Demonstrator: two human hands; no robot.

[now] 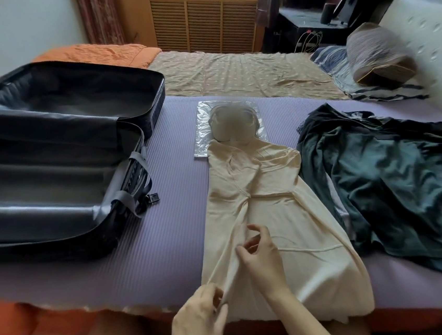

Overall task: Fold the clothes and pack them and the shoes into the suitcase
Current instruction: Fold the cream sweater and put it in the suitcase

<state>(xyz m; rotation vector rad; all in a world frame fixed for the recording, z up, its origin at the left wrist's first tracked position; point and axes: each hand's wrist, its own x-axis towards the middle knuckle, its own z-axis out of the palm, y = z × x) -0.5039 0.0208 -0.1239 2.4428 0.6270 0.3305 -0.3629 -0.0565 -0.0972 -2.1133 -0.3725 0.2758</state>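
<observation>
A cream dress (278, 205) lies lengthwise on the purple mat (171, 227), its sides folded toward the middle. My left hand (200, 322) pinches a raised ridge of the dress near the hem at the bed's near edge. My right hand (259, 256) pinches the same ridge a little farther up. An open black suitcase (50, 163) lies on the left with both halves empty. A pair of shoes (233, 125), blurred, sits on a clear plastic bag (202, 131) beyond the dress. Dark green clothes (395, 176) are heaped on the right.
A brown patterned sheet (231, 70) covers the far half of the bed. A pillow (380, 55) lies at the far right by the padded headboard. An orange blanket (93, 52) sits behind the suitcase. Suitcase straps and a buckle (153, 197) spill onto the mat.
</observation>
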